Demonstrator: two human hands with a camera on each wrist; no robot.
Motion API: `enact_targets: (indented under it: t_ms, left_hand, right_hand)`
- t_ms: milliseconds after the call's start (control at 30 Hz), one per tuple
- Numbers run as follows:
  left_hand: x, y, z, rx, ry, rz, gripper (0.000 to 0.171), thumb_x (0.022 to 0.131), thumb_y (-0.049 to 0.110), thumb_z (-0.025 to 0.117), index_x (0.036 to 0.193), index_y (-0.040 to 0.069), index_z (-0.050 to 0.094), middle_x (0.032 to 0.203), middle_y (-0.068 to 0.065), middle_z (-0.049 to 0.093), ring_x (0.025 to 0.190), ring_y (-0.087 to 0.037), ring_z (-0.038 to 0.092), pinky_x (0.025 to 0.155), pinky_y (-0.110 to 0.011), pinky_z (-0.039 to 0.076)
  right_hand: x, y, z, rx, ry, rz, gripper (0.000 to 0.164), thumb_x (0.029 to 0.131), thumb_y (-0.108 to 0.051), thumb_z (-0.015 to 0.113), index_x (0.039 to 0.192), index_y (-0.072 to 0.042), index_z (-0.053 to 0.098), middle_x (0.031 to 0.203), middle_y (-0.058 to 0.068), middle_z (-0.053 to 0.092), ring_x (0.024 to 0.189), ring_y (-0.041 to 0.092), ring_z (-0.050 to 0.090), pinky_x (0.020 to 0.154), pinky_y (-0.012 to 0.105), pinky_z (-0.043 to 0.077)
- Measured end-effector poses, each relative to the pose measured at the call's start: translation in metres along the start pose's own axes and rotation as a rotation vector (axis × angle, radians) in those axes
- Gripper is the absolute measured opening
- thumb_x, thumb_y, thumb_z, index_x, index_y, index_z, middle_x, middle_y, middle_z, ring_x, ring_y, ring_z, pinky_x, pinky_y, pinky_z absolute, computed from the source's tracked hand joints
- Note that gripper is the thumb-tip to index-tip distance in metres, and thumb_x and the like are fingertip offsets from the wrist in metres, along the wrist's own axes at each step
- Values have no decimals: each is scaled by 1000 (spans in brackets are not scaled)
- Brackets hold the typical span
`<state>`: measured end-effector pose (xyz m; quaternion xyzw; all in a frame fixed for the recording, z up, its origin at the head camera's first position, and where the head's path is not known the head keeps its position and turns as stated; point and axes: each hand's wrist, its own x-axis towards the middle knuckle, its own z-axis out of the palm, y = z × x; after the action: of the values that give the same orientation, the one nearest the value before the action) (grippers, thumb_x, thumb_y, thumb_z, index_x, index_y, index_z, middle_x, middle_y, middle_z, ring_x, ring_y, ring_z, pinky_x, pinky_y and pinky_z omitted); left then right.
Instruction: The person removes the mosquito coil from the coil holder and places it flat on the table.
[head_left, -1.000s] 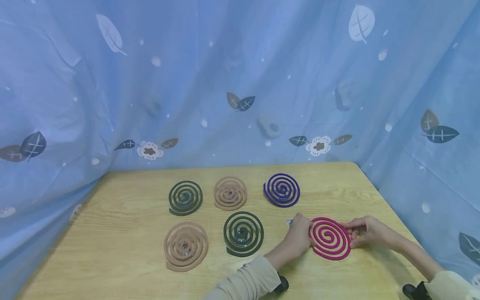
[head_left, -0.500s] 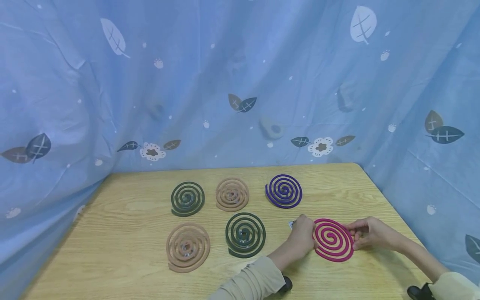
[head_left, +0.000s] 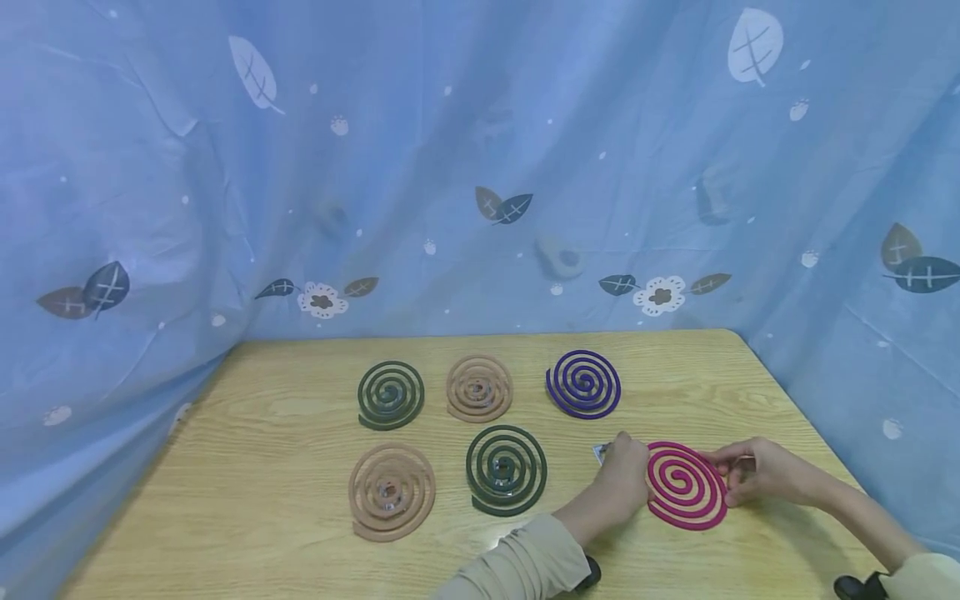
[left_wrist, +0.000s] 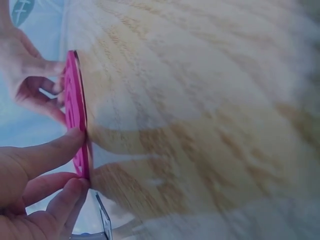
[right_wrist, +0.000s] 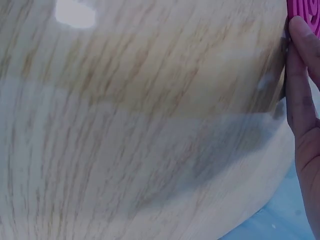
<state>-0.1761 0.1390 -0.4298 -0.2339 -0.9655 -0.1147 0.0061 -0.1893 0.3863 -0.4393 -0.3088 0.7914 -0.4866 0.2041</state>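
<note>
A magenta mosquito coil is held between both hands at the right of the table. My left hand pinches its left edge; the left wrist view shows thumb and fingertips on the rim of the coil. My right hand pinches the opposite edge, also seen gripping the coil in the right wrist view. The coil is tilted and close over the table. Just left of the left hand sits a small metal piece, mostly hidden by that hand; its thin frame shows below the left fingertips.
On the wooden table, a green coil, a tan coil and a purple coil form a back row. In front of them lie a tan coil and a green coil. Patterned blue cloth surrounds the table.
The head view has turned a little left, so the whole scene sits further right. Both hands keep their hold on the magenta coil, which has shifted slightly right and nearer.
</note>
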Motion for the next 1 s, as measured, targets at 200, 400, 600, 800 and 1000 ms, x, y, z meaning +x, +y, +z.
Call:
enact_targets:
  t_ms: [200, 400, 600, 800, 1000]
  left_hand:
    - [0, 1, -1, -65, -25, -16, 30, 63, 26, 90, 84, 13, 72, 81, 4, 54, 78, -3, 49, 75, -8, 46]
    - [-1, 0, 0, -54, -18, -6, 32, 63, 26, 90, 85, 13, 72, 80, 5, 54, 78, -3, 48, 76, -8, 46]
    - [-2, 0, -1, -33, -3, 10, 34, 62, 28, 91, 86, 13, 73, 78, 6, 56, 77, -3, 48, 75, -8, 45]
    - [-2, -1, 0, -48, -8, 5, 33, 63, 26, 91, 88, 12, 72, 80, 5, 55, 77, -3, 49, 75, -8, 46]
    - [-6, -2, -3, -96, 1, 13, 30, 64, 19, 90, 86, 12, 71, 82, 4, 52, 77, -4, 50, 74, -9, 47]
  right_hand:
    - [0, -4, 1, -37, 16, 44, 58, 76, 2, 74, 117, 30, 44, 88, 5, 64, 71, 6, 61, 58, 23, 55]
    - [1, -5, 2, -39, 19, 65, 59, 76, 3, 74, 116, 31, 43, 87, 5, 62, 71, 6, 61, 58, 24, 56]
    - [0, -4, 2, -26, 19, 48, 58, 76, 4, 74, 118, 30, 44, 86, 8, 62, 71, 7, 61, 58, 24, 56]
    - [0, -3, 2, -21, 19, 37, 57, 76, 4, 74, 121, 27, 46, 88, 8, 59, 71, 7, 61, 58, 24, 56]
    - [-2, -6, 2, -42, 32, 43, 62, 76, 0, 76, 120, 28, 44, 88, 10, 57, 71, 6, 60, 59, 24, 56]
